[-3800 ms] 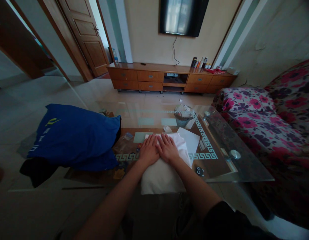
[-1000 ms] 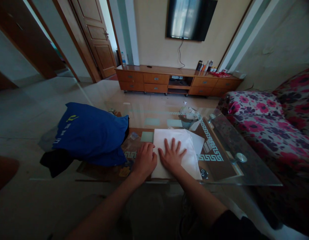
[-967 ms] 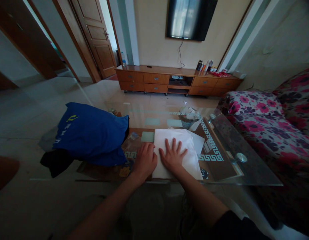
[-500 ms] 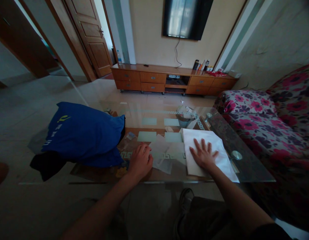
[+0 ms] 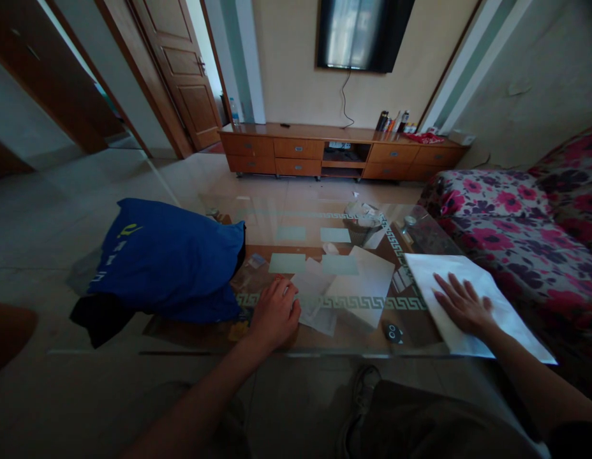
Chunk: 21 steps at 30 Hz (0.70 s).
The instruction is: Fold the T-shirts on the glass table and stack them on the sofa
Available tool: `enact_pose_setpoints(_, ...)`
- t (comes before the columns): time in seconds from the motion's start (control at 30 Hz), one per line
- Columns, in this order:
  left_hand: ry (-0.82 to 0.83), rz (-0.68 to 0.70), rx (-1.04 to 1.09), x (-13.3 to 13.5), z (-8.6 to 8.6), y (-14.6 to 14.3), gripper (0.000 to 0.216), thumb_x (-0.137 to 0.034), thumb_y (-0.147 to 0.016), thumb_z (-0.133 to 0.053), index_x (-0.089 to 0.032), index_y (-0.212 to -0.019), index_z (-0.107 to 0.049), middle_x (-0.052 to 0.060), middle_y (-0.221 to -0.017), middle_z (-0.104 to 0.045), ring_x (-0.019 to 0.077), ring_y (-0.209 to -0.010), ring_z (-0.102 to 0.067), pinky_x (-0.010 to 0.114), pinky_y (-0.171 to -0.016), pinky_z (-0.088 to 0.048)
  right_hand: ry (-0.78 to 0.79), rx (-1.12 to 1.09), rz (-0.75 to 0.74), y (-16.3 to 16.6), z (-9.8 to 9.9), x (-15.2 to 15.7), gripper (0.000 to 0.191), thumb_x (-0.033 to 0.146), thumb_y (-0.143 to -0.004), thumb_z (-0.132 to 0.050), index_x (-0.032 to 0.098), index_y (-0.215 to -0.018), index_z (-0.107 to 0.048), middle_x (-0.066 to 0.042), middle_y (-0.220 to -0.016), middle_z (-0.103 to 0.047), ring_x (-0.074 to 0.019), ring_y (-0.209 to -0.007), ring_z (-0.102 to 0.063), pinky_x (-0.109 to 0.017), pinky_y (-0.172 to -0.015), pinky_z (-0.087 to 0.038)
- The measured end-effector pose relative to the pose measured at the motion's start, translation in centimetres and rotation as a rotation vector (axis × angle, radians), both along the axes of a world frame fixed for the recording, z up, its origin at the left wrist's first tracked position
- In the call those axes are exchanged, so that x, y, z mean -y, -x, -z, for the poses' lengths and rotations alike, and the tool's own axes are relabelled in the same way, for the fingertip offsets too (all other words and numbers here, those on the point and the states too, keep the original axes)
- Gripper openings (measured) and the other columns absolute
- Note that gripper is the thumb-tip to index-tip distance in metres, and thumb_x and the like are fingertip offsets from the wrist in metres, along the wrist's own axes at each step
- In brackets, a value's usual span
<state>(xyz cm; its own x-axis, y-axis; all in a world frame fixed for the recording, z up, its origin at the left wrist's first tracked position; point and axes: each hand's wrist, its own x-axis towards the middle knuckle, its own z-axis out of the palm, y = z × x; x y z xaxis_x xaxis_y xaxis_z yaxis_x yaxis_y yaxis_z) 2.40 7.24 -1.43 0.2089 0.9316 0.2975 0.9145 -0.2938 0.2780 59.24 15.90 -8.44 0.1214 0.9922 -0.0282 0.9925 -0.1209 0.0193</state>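
Note:
My right hand point(image 5: 466, 304) lies flat with its fingers spread on a folded white sheet point(image 5: 492, 338), which may be paper or cloth. The sheet rests at the right end of the glass coffee table point(image 5: 415, 344), its corner reaching the front edge. My left hand point(image 5: 277, 312) rests palm down on the glass near the middle, fingers loosely bent and holding nothing I can see. Left of it lies a blue bag point(image 5: 171, 255) with printed lettering, a black cap-like thing point(image 5: 102, 315) at its near end. Through the glass show pale papers point(image 5: 363, 287) and a small black round object point(image 5: 393, 332).
A wooden TV cabinet point(image 5: 300, 150) stands against the far wall, with bottles point(image 5: 392, 121) on top. A flowered sofa point(image 5: 506, 217) borders the table's right side. A bin point(image 5: 363, 220) shows through the glass at the far side.
My right hand and the white sheet have slid right across the glass, uncovering the pale papers and black object below. The left hand stays in place; the view has shifted slightly.

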Motion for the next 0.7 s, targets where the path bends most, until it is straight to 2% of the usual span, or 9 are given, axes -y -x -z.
enact_pose_setpoints(0.1, 0.002, 0.007, -0.012, -0.3, -0.2, 0.0, 0.019, -0.022, -0.095, -0.052, -0.022, -0.109, -0.064, 0.011, -0.121, -0.064, 0.0284, -0.120, -0.055, 0.047, -0.104, -0.046, -0.018, 0.013, -0.012, -1.5, -0.1, -0.2, 0.066, 0.063, -0.103, -0.025, 0.035, -0.162, -0.035, -0.015, -0.173, -0.013, -0.0350, -0.157, -0.019, -0.065, -0.110, -0.024)
enact_pose_setpoints(0.23, 0.001, 0.009, -0.014, -0.6, -0.2, 0.0, 0.018, -0.021, -0.095, -0.052, -0.022, -0.109, -0.064, 0.010, -0.119, -0.064, 0.0282, -0.120, -0.055, 0.046, -0.103, -0.046, -0.043, -0.083, -0.019, -1.9, -0.4, -0.4, 0.069, 0.063, -0.102, -0.030, 0.028, -0.161, -0.040, -0.023, -0.171, -0.013, -0.0411, -0.155, -0.020, -0.069, -0.108, -0.020)
enact_pose_setpoints(0.3, 0.004, 0.014, -0.015, -0.7, 0.0, -0.1, 0.019, -0.022, -0.095, -0.052, -0.021, -0.109, -0.064, 0.011, -0.120, -0.064, 0.0283, -0.121, -0.055, 0.046, -0.103, -0.046, -0.041, -0.099, -0.015, -1.9, -0.4, -0.4, 0.070, 0.064, -0.101, -0.031, 0.027, -0.161, -0.040, -0.023, -0.171, -0.013, -0.0410, -0.155, -0.020, -0.069, -0.109, -0.020)
enact_pose_setpoints(0.5, -0.024, 0.017, 0.013, -1.4, -0.3, 0.3, 0.023, -0.022, -0.093, -0.053, -0.022, -0.112, -0.066, 0.010, -0.121, -0.064, 0.0275, -0.119, -0.056, 0.045, -0.104, -0.046, -0.042, -0.014, -0.014, -2.2, 0.2, -0.5, 0.068, 0.062, -0.102, -0.028, 0.035, -0.164, -0.029, -0.014, -0.172, -0.018, -0.0362, -0.157, -0.017, -0.069, -0.111, -0.021)
enact_pose_setpoints(0.6, -0.068, -0.073, 0.002, -2.3, -1.3, 1.7, 0.025, -0.023, -0.092, -0.053, -0.022, -0.114, -0.066, 0.011, -0.125, -0.064, 0.0289, -0.120, -0.056, 0.046, -0.107, -0.044, -0.029, 0.017, -0.005, -2.4, 0.3, -0.4, 0.067, 0.062, -0.101, -0.029, 0.035, -0.163, -0.031, -0.015, -0.172, -0.016, -0.0356, -0.157, -0.018, -0.066, -0.111, -0.022)
enact_pose_setpoints(0.7, -0.145, -0.245, -0.052, -3.1, -2.9, 3.9, 0.031, -0.025, -0.092, -0.053, -0.019, -0.121, -0.064, 0.014, -0.133, -0.060, 0.0319, -0.128, -0.052, 0.047, -0.109, -0.041, -0.014, 0.012, 0.014, -1.7, -0.1, -0.6, 0.068, 0.063, -0.100, -0.031, 0.036, -0.162, -0.034, -0.013, -0.172, -0.019, -0.0371, -0.156, -0.019, -0.069, -0.111, -0.018)
